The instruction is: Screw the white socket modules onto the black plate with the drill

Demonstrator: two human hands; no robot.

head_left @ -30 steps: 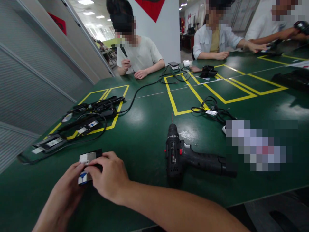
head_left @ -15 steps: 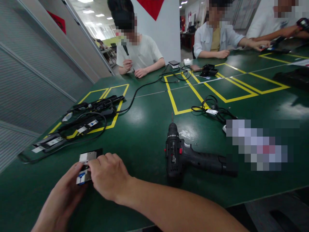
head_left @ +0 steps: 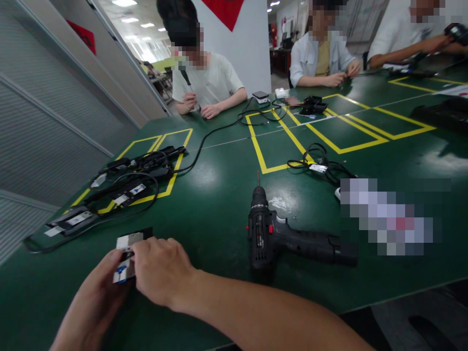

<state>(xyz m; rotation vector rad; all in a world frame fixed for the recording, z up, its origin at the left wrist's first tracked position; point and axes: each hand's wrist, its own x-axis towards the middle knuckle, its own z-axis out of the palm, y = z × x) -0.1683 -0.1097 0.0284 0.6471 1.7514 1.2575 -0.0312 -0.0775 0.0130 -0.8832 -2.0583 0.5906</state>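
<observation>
My left hand [head_left: 93, 302] and my right hand [head_left: 163, 270] meet at the near left of the green table [head_left: 219, 195]. Together they pinch a small flat black part with a silver plate and a white-and-blue label [head_left: 126, 256]. The part rests low over the table surface, and the fingers hide its right side. A black cordless drill [head_left: 278, 234] lies on its side to the right of my right hand, its bit pointing away from me.
Several black adapters with cables [head_left: 124, 180] lie in a yellow-taped box at the left. A coiled cable [head_left: 318, 163] sits beyond the drill. Three people sit at the far side of the table, their hands near small devices [head_left: 261, 96].
My hands and the small part have shifted slightly toward me and to the left. The drill has not moved. The middle person across the table has drawn both hands together.
</observation>
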